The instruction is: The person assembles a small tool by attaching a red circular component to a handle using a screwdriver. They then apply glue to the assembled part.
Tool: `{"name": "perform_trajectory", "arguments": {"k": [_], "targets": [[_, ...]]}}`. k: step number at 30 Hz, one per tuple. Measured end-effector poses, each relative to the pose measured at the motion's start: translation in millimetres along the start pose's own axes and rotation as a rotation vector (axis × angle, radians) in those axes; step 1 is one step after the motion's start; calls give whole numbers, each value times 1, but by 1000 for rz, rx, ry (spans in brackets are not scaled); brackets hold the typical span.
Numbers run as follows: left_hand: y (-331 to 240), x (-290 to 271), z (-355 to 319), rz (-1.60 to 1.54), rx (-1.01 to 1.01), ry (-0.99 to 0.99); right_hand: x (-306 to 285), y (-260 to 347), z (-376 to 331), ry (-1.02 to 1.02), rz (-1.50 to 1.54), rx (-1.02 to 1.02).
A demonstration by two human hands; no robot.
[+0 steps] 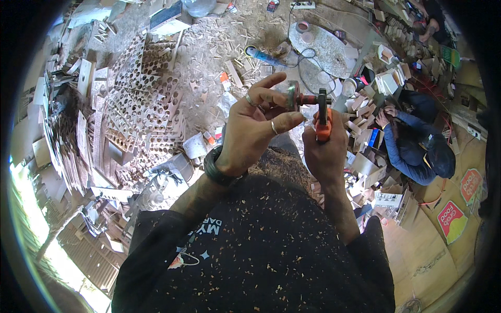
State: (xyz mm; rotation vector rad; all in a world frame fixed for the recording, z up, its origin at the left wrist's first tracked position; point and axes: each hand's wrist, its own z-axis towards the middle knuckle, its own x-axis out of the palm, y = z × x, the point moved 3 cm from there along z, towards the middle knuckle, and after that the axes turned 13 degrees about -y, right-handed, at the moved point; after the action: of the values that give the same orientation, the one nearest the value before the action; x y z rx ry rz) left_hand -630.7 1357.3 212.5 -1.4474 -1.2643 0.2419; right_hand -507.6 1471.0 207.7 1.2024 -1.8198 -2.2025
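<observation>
Hands held level above the lap: right hand (326,151) clamped around an orange-handled tool (323,122), its red shaft lying horizontally leftward; left hand (250,130) pinched the round metal disc (292,95) at that end. Perforated wooden boards (146,99) covered the floor beyond.

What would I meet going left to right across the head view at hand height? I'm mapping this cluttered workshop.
Perforated wooden boards → left hand → round metal disc → orange-handled tool in right hand → seated person in blue.
</observation>
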Motion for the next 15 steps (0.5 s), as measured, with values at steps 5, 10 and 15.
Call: {"name": "perform_trajectory", "arguments": {"k": [5,10,15], "targets": [[-6,-25,-8,244,305,110,8,15,-20,148,90,142],[-15,-67,-47,560,570,56,29,32,-61,310,192,280],[-19,-106,-103,129,341,-103,48,48,-115,428,182,241]]}}
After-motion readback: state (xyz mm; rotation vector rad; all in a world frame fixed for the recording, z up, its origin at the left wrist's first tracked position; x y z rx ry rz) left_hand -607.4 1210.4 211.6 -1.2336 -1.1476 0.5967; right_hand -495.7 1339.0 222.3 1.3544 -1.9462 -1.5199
